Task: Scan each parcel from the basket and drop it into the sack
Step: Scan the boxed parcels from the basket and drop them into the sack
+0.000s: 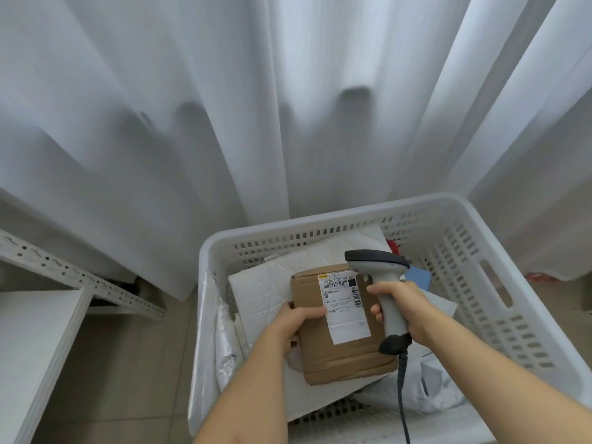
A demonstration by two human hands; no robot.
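Note:
A brown cardboard parcel (339,354) with a white shipping label (342,302) is held over the white slotted basket (474,283). My left hand (296,322) grips the parcel's left edge, thumb on the label. My right hand (400,306) grips the handle of a grey barcode scanner (381,277); its dark head sits just above the label's top right corner. The scanner's cable hangs down to the frame's bottom edge. No sack is in view.
Several white and grey mailers (266,283) lie in the basket under the parcel, with blue and red items at the back right. A white metal shelf (38,331) stands at the left. White curtains (288,107) hang behind; the floor is tiled.

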